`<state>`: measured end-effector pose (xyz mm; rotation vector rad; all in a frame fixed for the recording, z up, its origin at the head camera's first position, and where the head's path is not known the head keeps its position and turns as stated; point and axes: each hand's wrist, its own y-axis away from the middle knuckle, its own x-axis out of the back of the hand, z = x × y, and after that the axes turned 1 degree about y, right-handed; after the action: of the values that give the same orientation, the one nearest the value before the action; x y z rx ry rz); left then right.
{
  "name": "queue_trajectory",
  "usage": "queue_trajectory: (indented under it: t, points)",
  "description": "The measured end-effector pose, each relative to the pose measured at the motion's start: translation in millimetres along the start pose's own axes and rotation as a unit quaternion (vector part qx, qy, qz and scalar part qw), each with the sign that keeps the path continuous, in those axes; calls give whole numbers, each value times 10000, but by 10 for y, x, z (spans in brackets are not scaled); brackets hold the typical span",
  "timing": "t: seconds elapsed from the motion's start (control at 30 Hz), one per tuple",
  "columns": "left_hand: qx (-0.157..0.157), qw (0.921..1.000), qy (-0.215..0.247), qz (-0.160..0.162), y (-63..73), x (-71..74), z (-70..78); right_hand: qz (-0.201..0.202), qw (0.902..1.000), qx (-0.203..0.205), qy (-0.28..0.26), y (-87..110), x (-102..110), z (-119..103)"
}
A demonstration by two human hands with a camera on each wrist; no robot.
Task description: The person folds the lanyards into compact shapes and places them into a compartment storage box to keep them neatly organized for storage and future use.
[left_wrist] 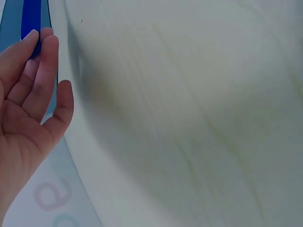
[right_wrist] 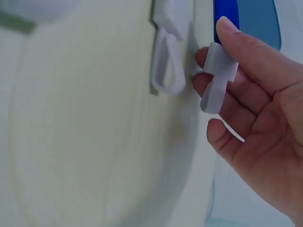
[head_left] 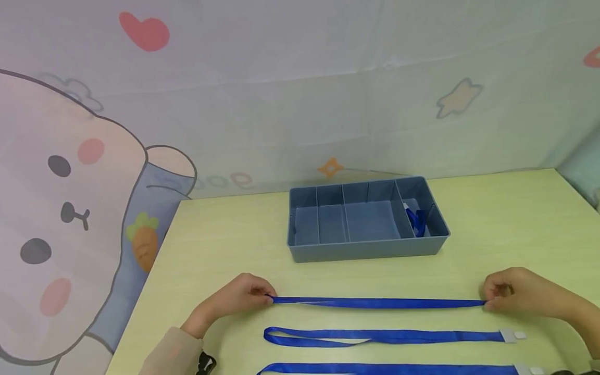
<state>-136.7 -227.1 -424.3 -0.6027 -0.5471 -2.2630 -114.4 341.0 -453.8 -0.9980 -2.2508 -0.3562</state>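
A blue lanyard (head_left: 379,303) is stretched left to right between both hands, in front of the tray. My left hand (head_left: 241,296) pinches its looped end between thumb and fingers; the left wrist view shows the blue strap (left_wrist: 31,19) in that grip. At the other end my right hand (head_left: 525,292) pinches the strap beside its clip. In the right wrist view the white plastic clip (right_wrist: 218,85) hangs below the thumb. Two more blue lanyards lie nearer me, a middle lanyard (head_left: 398,336) and a front lanyard (head_left: 394,369), with white clips to the right.
Behind the hands stands a grey-blue divided tray (head_left: 365,250). Its right compartment holds a folded blue lanyard (head_left: 419,223). The pale yellow table (head_left: 225,239) ends at a printed cloth backdrop (head_left: 281,104).
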Motion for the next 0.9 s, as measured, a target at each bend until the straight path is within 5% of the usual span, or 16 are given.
queue_trajectory:
  t: [0.33,0.6,0.73,0.9]
  points:
    - [257,9958,568,665,19,45,52,176,9982,-551,-176,38,137,-43]
    - [222,9920,837,919,29,97,55,250,9989,-290,-287,52,249,-105]
    - [271,9899,946,1021,38,96,61,246,9939,-968,-456,49,306,-154]
    - [314,9884,965,1134,44,102,86,339,9725,-2180,-750,37,369,-229]
